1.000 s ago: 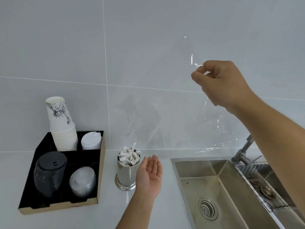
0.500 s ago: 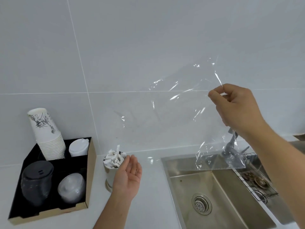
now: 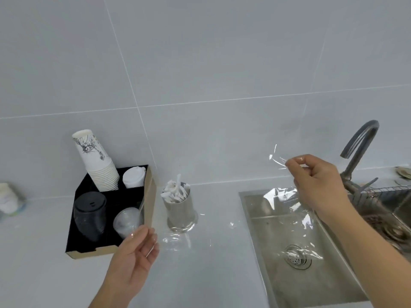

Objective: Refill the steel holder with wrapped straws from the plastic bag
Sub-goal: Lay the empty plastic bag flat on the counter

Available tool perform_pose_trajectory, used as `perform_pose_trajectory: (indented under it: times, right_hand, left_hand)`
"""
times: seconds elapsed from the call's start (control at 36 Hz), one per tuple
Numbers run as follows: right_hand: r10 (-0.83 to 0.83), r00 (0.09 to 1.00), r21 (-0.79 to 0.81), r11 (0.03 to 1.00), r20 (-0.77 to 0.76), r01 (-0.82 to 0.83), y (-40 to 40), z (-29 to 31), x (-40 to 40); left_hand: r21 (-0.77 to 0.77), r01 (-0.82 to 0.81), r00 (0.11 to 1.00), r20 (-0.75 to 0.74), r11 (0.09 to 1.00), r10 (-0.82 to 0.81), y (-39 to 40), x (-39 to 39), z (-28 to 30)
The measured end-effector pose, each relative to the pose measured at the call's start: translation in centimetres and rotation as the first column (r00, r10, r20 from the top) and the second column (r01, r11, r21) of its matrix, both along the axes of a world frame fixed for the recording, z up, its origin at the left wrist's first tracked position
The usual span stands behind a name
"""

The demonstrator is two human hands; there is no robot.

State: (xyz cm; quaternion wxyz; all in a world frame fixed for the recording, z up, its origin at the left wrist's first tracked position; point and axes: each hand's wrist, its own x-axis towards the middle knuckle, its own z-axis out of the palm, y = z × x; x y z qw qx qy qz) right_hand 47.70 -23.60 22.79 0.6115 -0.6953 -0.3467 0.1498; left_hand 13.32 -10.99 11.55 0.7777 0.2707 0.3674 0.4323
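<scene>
Both our hands are gripping the clear, crinkled plastic bag (image 3: 287, 203): our right hand (image 3: 315, 181) is pinching one edge above the steel sink (image 3: 311, 274), our left hand (image 3: 135, 261) is pinching the other beside the black cardboard tray (image 3: 89, 247). Between them, the shiny cylindrical steel holder (image 3: 180, 210) is standing on the white counter (image 3: 200, 274), packed with white paper-wrapped straws (image 3: 175, 192).

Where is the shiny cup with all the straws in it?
The steel holder stands on the white counter, left of middle in the head view, just right of the black cup tray and left of the sink.
</scene>
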Motion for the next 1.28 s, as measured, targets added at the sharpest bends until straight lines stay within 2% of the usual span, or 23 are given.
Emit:
perform_pose_trajectory:
  times: [0.08, 0.17, 0.25, 0.33, 0.44, 0.61, 0.81, 1.14, 1.28]
  right_hand:
    - [0.030, 0.998, -0.022, 0.999, -0.064, -0.031, -0.2, -1.8, -1.2]
    - [0.053, 0.994, -0.048, 0.997, -0.093, -0.058, -0.5, -3.4, -2.7]
    - [0.049, 0.994, -0.100, 0.993, -0.096, -0.058, -0.9, -4.9, -4.2]
    - [0.029, 0.993, -0.141, 0.989, -0.114, -0.045, -1.2, -6.3, -5.5]
    - [0.007, 0.987, -0.156, 0.987, -0.161, -0.033, -1.7, -7.6, -7.0]
    - [0.016, 0.989, -0.248, 0.967, -0.146, -0.052, -1.8, -9.2, -9.2]
    - [-0.036, 0.975, -0.356, 0.933, -0.218, -0.045, -2.1, -12.7, -11.8]
    - [-0.100, 0.947, -0.570, 0.816, -0.306, -0.098, -1.9, -19.8, -16.7]
    - [-0.124, 0.935, -0.614, 0.781, -0.332, -0.114, -1.1, -21.3, -18.9]
  left_hand:
    - [0.011, 0.055, 0.998, -0.023, 0.998, -0.055, -0.8, -2.7, -0.2]
    - [0.005, 0.176, 0.983, -0.046, 0.984, -0.176, -1.0, -4.9, -0.4]
    - [-0.066, 0.312, 0.941, -0.117, 0.948, -0.318, -0.5, -6.5, -0.7]
    - [-0.117, 0.370, 0.900, -0.200, 0.922, -0.387, 0.2, -7.4, -1.0]
    - [-0.146, 0.372, 0.863, -0.308, 0.917, -0.399, 0.7, -8.0, -1.7]
    - [-0.208, 0.398, 0.783, -0.431, 0.894, -0.449, 0.7, -10.3, -4.0]
    - [-0.268, 0.396, 0.751, -0.455, 0.878, -0.478, 0.8, -13.6, -6.8]
    - [-0.398, 0.445, 0.627, -0.501, 0.802, -0.596, 0.3, -20.3, -10.5]
    - [-0.429, 0.404, 0.633, -0.507, 0.808, -0.585, 0.7, -22.2, -11.9]
